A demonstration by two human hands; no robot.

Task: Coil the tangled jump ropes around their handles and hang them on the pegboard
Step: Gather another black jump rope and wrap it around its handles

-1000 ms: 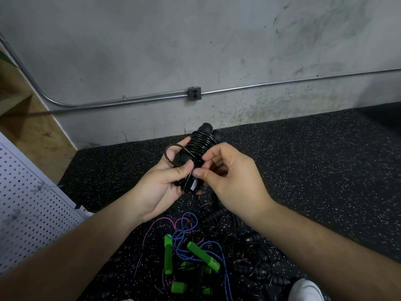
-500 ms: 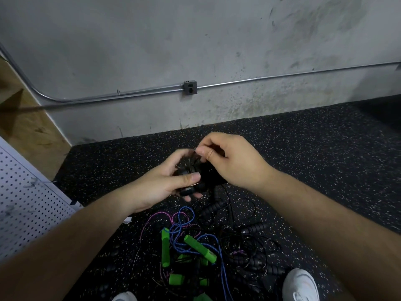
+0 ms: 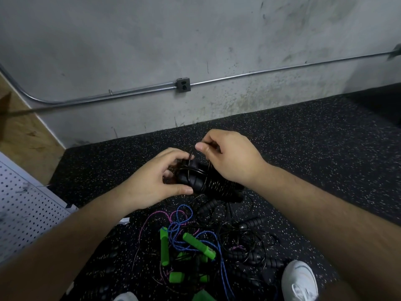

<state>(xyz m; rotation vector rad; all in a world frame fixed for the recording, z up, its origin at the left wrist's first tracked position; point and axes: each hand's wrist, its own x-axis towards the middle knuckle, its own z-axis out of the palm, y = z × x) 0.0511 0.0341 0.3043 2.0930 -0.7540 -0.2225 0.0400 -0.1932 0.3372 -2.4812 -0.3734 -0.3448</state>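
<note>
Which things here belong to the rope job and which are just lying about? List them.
Job: black jump rope, gripped by left hand, cord pinched by right hand; tangled ropes; pegboard.
Lying about: wall conduit; outlet box; white shoe.

Two hands: left hand (image 3: 152,183), right hand (image 3: 230,157) — one coiled black rope (image 3: 208,181), at least four green handles (image 3: 164,246), two white shoes (image 3: 299,281) — one pegboard (image 3: 26,213).

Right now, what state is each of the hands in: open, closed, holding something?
Left hand: closed, grips the coiled black jump rope.
Right hand: closed, pinches a strand of that same rope between thumb and forefinger.
</note>
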